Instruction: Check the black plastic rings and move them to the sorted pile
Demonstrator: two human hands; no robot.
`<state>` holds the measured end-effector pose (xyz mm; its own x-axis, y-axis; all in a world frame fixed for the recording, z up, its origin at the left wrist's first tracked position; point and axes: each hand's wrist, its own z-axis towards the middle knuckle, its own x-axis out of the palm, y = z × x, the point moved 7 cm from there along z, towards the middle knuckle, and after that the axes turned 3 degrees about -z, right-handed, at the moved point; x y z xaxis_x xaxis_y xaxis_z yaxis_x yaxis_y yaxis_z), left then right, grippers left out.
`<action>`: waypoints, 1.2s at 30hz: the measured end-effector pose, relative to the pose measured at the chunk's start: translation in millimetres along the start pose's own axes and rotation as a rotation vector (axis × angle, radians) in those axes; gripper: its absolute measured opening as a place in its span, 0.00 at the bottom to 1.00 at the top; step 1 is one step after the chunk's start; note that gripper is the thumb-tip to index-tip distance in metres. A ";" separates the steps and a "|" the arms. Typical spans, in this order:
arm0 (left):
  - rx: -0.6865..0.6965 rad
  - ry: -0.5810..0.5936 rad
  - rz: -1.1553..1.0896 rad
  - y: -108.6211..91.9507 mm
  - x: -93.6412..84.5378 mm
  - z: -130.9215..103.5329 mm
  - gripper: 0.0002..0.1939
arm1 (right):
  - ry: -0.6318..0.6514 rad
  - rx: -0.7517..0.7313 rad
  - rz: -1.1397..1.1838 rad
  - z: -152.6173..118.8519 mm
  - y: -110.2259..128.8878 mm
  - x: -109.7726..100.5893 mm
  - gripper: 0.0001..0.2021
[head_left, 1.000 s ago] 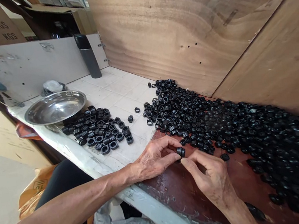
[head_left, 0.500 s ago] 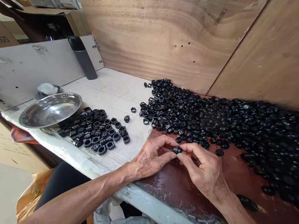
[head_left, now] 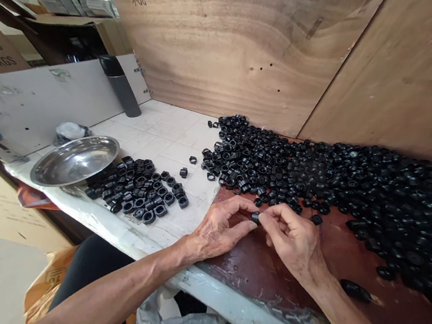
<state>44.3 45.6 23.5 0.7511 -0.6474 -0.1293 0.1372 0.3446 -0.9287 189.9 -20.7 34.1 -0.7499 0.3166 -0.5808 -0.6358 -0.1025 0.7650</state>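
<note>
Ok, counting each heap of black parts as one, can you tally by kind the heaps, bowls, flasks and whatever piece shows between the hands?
Small heap and large heap of black parts: 2
Metal bowl: 1
Flask: 1
Black piece between left hand and right hand: 1
Total: 5

The left hand [head_left: 218,231] is placed to the left of the small black part [head_left: 255,218], pinching it between thumb and forefinger. Its bare forearm [head_left: 110,297] reaches toward the part from the lower left, nearly straight. The right hand [head_left: 295,239], to the right of the part, grips it also with thumb and forefinger; its wrist [head_left: 320,282] lies lower than the part.
</note>
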 end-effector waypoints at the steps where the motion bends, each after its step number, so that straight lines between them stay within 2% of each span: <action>1: -0.038 -0.003 -0.062 2.4 0.2 0.2 0.11 | -0.007 -0.030 0.006 -0.1 2.2 -0.7 0.10; 3: -0.101 -0.002 -0.152 6.9 1.1 0.3 0.12 | -0.004 -0.072 0.030 0.0 6.3 -0.5 0.09; 5: -0.076 -0.003 -0.103 6.2 0.3 0.3 0.11 | 0.029 0.010 0.101 1.0 2.7 3.5 0.09; 9: 0.175 0.013 0.212 -9.1 0.3 -3.8 0.13 | 0.098 0.343 0.415 -1.3 -15.2 19.6 0.13; 11: 0.284 0.066 0.344 -17.5 3.2 -9.1 0.15 | 0.142 0.393 0.471 -2.9 -17.2 25.5 0.13; 14: 0.302 0.202 0.557 -22.7 2.3 -18.9 0.14 | 0.118 0.279 0.222 -2.0 -14.2 18.8 0.14; 17: 0.205 0.301 0.877 -18.5 -16.5 -29.8 0.10 | 0.018 0.055 -0.088 -1.5 -5.9 10.4 0.10; 20: 0.144 0.271 1.167 -17.2 -44.2 -36.2 0.05 | 0.118 -0.112 -0.220 -3.6 -5.9 26.3 0.12; 22: 0.139 0.225 1.241 -18.7 -52.3 -35.6 0.07 | 0.201 -0.175 -0.259 -4.9 -11.2 39.3 0.12; 24: 0.122 0.147 1.198 -19.9 -50.3 -30.1 0.09 | 0.227 -0.200 -0.262 -4.9 -17.3 46.1 0.08; 26: 0.070 0.077 1.051 -16.1 -40.3 -21.7 0.07 | 0.211 -0.193 -0.252 -4.0 -21.3 46.1 0.07; 28: 0.004 0.073 0.855 -6.1 -24.2 -13.3 0.05 | 0.196 -0.161 -0.239 -3.1 -21.3 41.8 0.07; 30: -0.046 0.091 0.712 5.2 -9.4 -7.3 0.09 | 0.202 -0.128 -0.202 -1.5 -16.6 33.6 0.08; 32: -0.102 0.083 0.668 14.7 -2.9 -4.3 0.12 | 0.178 -0.120 -0.175 2.2 -8.9 17.3 0.07; 35: -0.156 0.073 0.698 19.7 -0.9 -3.3 0.16 | 0.013 -0.104 -0.275 10.3 -4.1 -24.8 0.07; 36: -0.154 0.088 0.705 18.5 1.1 -3.0 0.17 | 0.026 -0.063 -0.333 12.1 -7.7 -34.9 0.06</action>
<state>45.7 49.2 5.1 0.5719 -0.3614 -0.7364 -0.4573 0.6048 -0.6520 223.2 -19.6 51.8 -0.5034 0.3181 -0.8034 -0.8559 -0.0563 0.5140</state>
